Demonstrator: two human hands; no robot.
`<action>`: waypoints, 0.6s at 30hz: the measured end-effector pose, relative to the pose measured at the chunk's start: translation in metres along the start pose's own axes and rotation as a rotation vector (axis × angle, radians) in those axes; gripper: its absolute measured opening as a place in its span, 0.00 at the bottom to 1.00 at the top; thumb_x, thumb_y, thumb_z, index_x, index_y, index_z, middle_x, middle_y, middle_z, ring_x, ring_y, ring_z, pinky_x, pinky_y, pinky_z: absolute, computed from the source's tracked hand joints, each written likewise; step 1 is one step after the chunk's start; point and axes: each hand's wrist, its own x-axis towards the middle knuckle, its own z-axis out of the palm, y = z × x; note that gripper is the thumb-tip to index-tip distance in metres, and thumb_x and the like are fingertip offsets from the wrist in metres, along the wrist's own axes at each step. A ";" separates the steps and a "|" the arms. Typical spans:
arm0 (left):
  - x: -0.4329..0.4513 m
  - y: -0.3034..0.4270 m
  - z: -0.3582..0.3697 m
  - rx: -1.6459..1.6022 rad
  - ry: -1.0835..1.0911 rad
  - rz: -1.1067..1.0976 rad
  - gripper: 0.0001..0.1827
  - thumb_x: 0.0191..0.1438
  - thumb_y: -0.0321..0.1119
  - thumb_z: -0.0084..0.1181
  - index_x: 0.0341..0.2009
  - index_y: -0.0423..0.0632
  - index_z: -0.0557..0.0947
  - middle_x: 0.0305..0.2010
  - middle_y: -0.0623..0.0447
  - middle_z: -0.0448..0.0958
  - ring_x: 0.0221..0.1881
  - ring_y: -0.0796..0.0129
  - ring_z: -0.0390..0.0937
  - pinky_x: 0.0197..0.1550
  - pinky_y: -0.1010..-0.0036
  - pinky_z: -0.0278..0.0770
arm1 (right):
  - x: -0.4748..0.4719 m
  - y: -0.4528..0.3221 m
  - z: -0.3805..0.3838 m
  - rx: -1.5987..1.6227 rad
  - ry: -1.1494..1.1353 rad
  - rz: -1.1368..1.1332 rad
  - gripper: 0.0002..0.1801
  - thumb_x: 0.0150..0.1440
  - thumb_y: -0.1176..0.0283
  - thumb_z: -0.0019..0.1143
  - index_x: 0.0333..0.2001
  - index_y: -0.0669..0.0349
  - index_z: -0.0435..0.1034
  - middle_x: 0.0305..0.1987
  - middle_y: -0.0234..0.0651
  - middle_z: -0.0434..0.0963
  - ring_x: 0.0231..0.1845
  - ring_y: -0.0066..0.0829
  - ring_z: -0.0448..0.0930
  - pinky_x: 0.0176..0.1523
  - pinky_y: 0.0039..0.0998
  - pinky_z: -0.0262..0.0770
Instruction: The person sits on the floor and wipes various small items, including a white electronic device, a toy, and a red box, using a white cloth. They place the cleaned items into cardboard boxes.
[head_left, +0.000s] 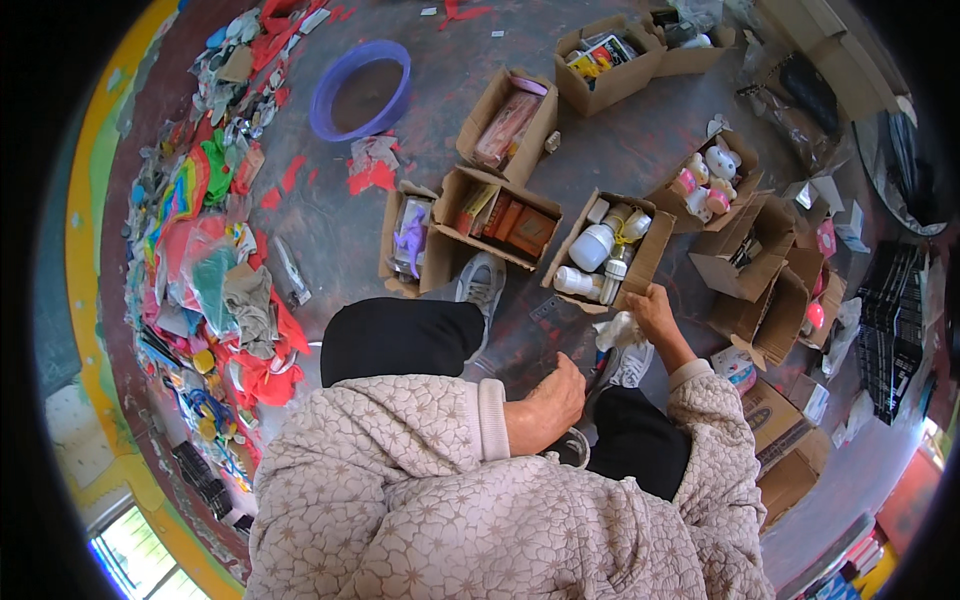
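My right hand (651, 313) is at the near right corner of a small cardboard box (651, 251), with a crumpled white cloth or paper (619, 331) just below its fingers. Whether the hand grips the box or the white piece cannot be told. Inside that box lie a white light bulb (591, 247), a white ribbed bulb or fitting (577, 283) and other white parts. My left hand (553, 397) hangs in front of my body, partly curled, fingertips turned away; what may be in it is hidden. Ahead of my shoe, another cardboard box (487, 244) holds reddish-brown small boxes (531, 229).
A purple basin (322, 97) stands far left of centre. Mixed scraps and red cloth (274, 375) are heaped along the left. More cardboard boxes stand around, one with rabbit figures (721, 162), another with a purple toy dinosaur (411, 238). Black packaging sheets (891, 322) lie at the right.
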 end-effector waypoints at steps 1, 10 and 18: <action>-0.003 0.001 0.001 0.001 -0.004 -0.005 0.20 0.49 0.38 0.44 0.42 0.36 0.77 0.42 0.37 0.73 0.44 0.48 0.71 0.49 0.53 0.65 | 0.001 -0.003 -0.001 0.007 -0.024 0.039 0.05 0.46 0.77 0.52 0.26 0.69 0.71 0.22 0.30 0.73 0.21 0.21 0.71 0.24 0.25 0.65; -0.020 -0.001 -0.007 -0.100 -0.010 0.041 0.21 0.49 0.38 0.44 0.42 0.37 0.77 0.42 0.37 0.73 0.46 0.47 0.70 0.49 0.51 0.64 | 0.005 0.024 -0.036 -0.298 -0.078 0.119 0.08 0.46 0.72 0.55 0.27 0.68 0.74 0.22 0.37 0.76 0.21 0.25 0.74 0.25 0.29 0.69; -0.022 -0.020 -0.008 -0.078 0.127 -0.048 0.16 0.45 0.38 0.51 0.36 0.42 0.81 0.34 0.44 0.77 0.38 0.55 0.73 0.42 0.56 0.66 | -0.026 -0.056 -0.068 -0.890 -0.385 -0.447 0.13 0.50 0.66 0.53 0.29 0.67 0.74 0.23 0.42 0.74 0.23 0.29 0.74 0.30 0.31 0.71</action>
